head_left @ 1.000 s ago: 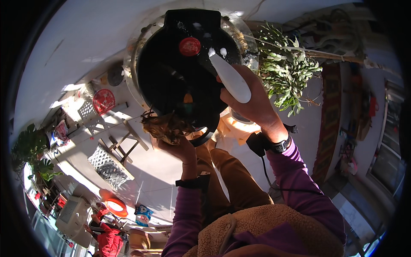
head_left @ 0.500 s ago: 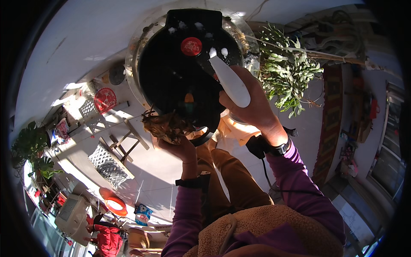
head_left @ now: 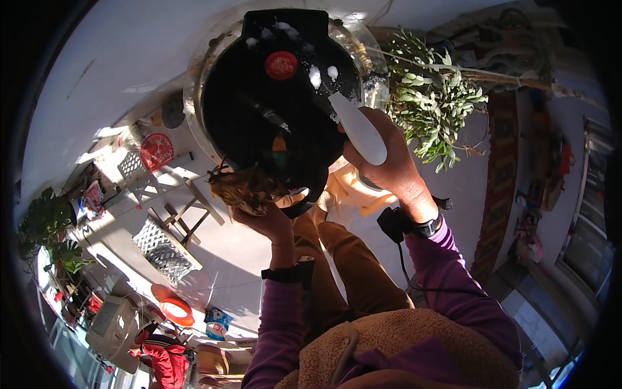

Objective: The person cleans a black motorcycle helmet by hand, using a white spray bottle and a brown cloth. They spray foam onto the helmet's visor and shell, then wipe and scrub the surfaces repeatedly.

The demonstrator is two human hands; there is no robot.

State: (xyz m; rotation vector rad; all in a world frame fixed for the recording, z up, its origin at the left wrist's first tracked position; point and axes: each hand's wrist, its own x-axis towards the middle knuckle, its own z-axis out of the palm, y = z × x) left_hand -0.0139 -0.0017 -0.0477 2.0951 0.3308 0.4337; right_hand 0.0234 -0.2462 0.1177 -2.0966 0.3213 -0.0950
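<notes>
The right hand (head_left: 382, 152) grips a white tool (head_left: 359, 133) near three o'clock on the black cooker (head_left: 240, 110); the left hand (head_left: 264, 223) clutches a brown bundle (head_left: 243, 188) at seven. The red label (head_left: 281, 65) toward twelve is unreadable.

No words or numbers can be read clearly. The black appliance (head_left: 282, 107) bears a round red label (head_left: 281, 65) near the top of its lid, with pale marks across it that may be lettering or ornament; they are too small to make out. Nearer its front edge is a small patch (head_left: 279, 146), orange above and dark green below; whether it is a label or a light I cannot tell. On the floor, a blue and white packet (head_left: 218, 324) carries print with some red in it, too small to read. A red disc (head_left: 157, 152) at the left shows a pale pattern, and whether it includes characters is unclear.
</notes>
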